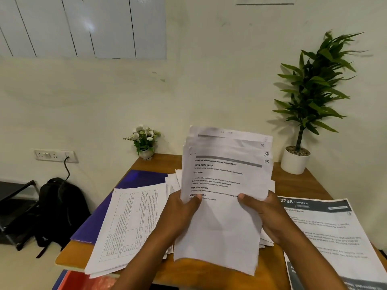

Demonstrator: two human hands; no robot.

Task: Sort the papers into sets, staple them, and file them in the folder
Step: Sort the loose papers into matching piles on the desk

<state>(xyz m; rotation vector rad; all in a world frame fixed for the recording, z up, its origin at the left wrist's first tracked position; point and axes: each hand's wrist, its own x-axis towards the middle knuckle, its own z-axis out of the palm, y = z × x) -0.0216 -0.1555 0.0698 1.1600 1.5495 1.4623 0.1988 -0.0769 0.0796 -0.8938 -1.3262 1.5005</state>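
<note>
left hand [181, 208] | right hand [265, 210] | both grip raised paper stack [225, 195]

Showing matt white paper, faintly creased, in the stack of sheets [226, 185] at centre. Showing smooth brown wood with a slight sheen across the surface [297, 185]. Catching light on the glossy blue cover of the folder [98, 220] at left. Reflecting glare off the glossy whiteboard [83, 26] at upper left. Showing black cloth on the backpack [60, 206] at lower left, and a smooth white finish on the plant pot [293, 164] at right.

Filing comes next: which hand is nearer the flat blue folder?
Left. The left hand holds the white paper sheaf right of the blue folder; the right hand, farther right.
</note>
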